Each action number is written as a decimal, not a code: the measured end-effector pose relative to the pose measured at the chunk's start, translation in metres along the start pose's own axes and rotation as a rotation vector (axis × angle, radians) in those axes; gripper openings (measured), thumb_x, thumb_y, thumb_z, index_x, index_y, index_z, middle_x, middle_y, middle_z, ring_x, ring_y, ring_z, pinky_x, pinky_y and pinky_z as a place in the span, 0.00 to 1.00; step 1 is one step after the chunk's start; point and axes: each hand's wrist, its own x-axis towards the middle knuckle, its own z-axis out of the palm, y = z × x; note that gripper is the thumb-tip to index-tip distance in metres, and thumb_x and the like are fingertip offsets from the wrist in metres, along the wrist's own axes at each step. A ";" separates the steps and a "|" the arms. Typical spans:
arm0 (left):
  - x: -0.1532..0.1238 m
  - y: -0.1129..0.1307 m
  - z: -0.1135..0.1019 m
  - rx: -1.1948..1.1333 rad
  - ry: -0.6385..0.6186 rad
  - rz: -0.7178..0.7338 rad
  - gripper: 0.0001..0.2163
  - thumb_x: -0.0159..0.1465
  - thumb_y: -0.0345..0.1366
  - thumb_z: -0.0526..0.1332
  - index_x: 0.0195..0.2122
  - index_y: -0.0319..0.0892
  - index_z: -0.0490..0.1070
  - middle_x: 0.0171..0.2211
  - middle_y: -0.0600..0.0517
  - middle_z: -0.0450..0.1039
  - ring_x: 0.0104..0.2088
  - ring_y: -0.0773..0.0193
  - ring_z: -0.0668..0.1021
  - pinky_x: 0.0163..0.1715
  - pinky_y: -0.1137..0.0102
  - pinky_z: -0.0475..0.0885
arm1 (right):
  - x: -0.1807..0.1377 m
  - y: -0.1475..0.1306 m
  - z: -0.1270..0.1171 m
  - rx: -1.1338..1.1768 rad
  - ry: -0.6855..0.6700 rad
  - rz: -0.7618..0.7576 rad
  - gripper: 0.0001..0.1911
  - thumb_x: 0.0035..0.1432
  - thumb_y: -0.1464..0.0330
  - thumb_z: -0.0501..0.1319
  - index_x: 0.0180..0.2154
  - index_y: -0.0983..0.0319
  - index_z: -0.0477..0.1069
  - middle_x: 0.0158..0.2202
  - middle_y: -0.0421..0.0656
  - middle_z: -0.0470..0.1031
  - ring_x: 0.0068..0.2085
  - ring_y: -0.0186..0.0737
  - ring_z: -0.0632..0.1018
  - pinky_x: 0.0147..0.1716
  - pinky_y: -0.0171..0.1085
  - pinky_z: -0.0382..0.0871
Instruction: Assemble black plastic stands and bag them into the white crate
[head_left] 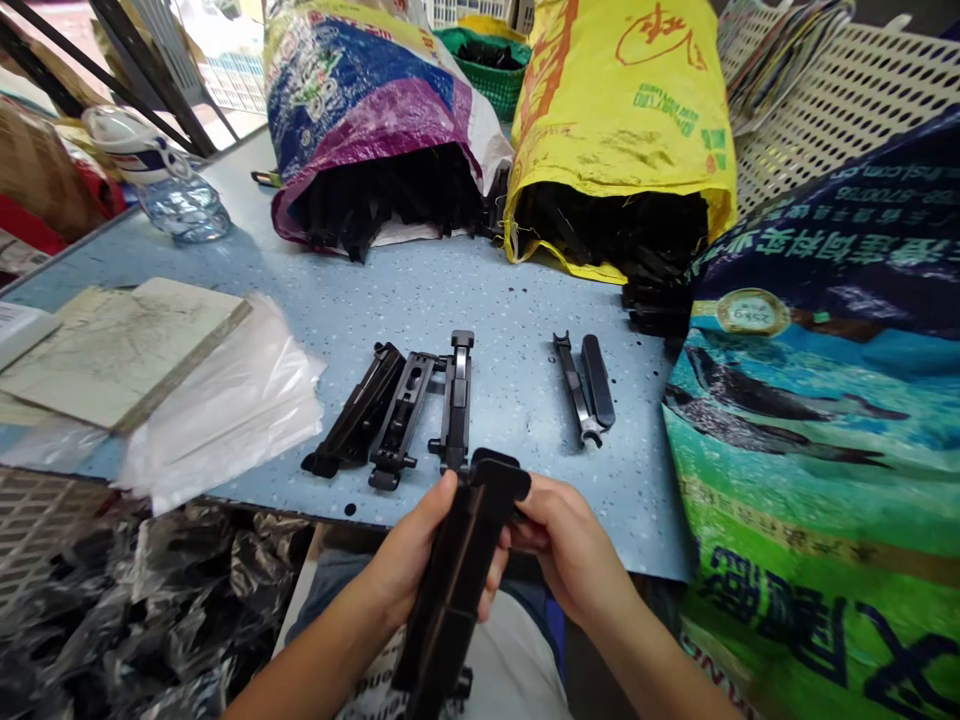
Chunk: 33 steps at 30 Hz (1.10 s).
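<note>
A long black plastic part, tilted with its flat rounded end away from me, is held between both hands above the table's front edge. My left hand wraps around its left side, thumb on top near the far end. At that same end, my right hand closes on the right edge; part of its fingers is hidden behind the piece. Just beyond lie similar black parts: a dark one, a slotted one and a narrow upright-pointing one. Farther right rest a thin forked piece and a smooth rounded bar.
A purple-blue sack and a yellow sack spill black parts at the back. A green printed sack bounds the right. Clear plastic bags, a worn pad and a water bottle are left. Crinkled bags sit below.
</note>
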 end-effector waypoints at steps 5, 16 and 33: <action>-0.002 0.002 0.004 -0.019 0.010 0.045 0.26 0.40 0.55 0.61 0.22 0.31 0.71 0.13 0.49 0.69 0.12 0.68 0.71 0.10 0.79 0.63 | -0.002 -0.015 -0.005 -0.436 -0.009 -0.137 0.12 0.56 0.65 0.48 0.23 0.62 0.58 0.21 0.37 0.58 0.24 0.31 0.61 0.24 0.32 0.55; 0.002 -0.002 -0.001 -0.022 -0.065 -0.017 0.28 0.42 0.58 0.58 0.23 0.32 0.70 0.14 0.50 0.69 0.12 0.67 0.72 0.11 0.78 0.61 | 0.007 -0.013 -0.026 -1.359 0.001 -1.189 0.09 0.58 0.70 0.47 0.37 0.69 0.59 0.29 0.50 0.66 0.30 0.42 0.64 0.27 0.40 0.61; 0.003 -0.003 0.006 0.011 -0.018 -0.008 0.30 0.45 0.61 0.52 0.23 0.32 0.69 0.12 0.50 0.67 0.12 0.68 0.70 0.09 0.79 0.57 | -0.004 -0.001 -0.001 -0.847 0.180 -0.632 0.15 0.60 0.72 0.41 0.22 0.61 0.56 0.19 0.36 0.59 0.21 0.31 0.63 0.22 0.32 0.54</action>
